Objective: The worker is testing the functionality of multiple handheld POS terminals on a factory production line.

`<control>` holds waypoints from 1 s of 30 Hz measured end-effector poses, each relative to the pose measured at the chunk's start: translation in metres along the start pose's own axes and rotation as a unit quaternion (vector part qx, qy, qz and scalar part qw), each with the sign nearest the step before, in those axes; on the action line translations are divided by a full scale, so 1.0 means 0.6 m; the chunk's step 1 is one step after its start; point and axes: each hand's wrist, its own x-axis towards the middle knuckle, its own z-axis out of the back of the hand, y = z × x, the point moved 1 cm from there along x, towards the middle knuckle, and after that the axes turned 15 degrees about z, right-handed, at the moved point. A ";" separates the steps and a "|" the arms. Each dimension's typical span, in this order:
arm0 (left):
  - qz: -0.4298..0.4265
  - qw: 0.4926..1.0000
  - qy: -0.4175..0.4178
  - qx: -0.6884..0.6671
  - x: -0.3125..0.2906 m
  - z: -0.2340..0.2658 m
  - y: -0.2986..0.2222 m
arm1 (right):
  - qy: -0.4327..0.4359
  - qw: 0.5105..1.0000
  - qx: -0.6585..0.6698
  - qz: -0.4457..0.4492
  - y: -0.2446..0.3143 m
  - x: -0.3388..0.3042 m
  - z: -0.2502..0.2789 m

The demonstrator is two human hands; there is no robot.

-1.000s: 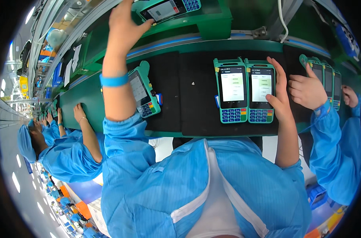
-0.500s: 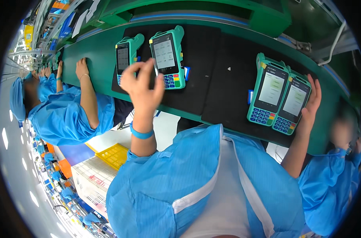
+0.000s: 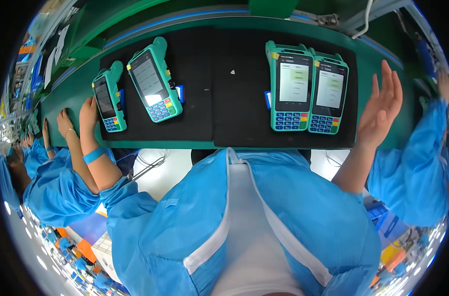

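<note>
Several green handheld payment terminals lie face up on black mats. My left hand (image 3: 88, 118), with a blue wristband, rests against the left edge of the leftmost terminal (image 3: 109, 101). Its fingers look stretched along that edge, though part of the hand is hard to make out. A second terminal (image 3: 154, 81) lies tilted just right of it, its screen lit. On the right, two terminals stand side by side, a left one (image 3: 290, 89) and a right one (image 3: 329, 93), both with lit screens. My right hand (image 3: 382, 108) is raised beside them, open and holding nothing.
A co-worker's hand (image 3: 65, 123) lies on the green bench left of mine. Another person's blue sleeve (image 3: 412, 167) is at the right. Small blue items (image 3: 179, 93) stick out beside the terminals. A tiny pale scrap (image 3: 233, 72) lies on the mat (image 3: 239, 108). A white cable (image 3: 365, 19) hangs at the back.
My left hand has moved left from over the second terminal to the leftmost one. My right hand has come off the right terminal's edge. The whole view has turned.
</note>
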 end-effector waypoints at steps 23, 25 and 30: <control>-0.310 0.941 -0.134 0.010 -0.500 -0.245 -0.427 | 0.065 0.988 0.073 -0.119 -0.056 -0.009 -0.004; -0.319 0.940 -0.123 0.007 -0.519 -0.245 -0.440 | 0.082 0.981 0.087 -0.154 -0.064 -0.015 0.019; -0.351 0.928 -0.114 -0.047 -0.504 -0.201 -0.450 | 0.058 0.951 0.224 -0.207 -0.077 -0.018 0.014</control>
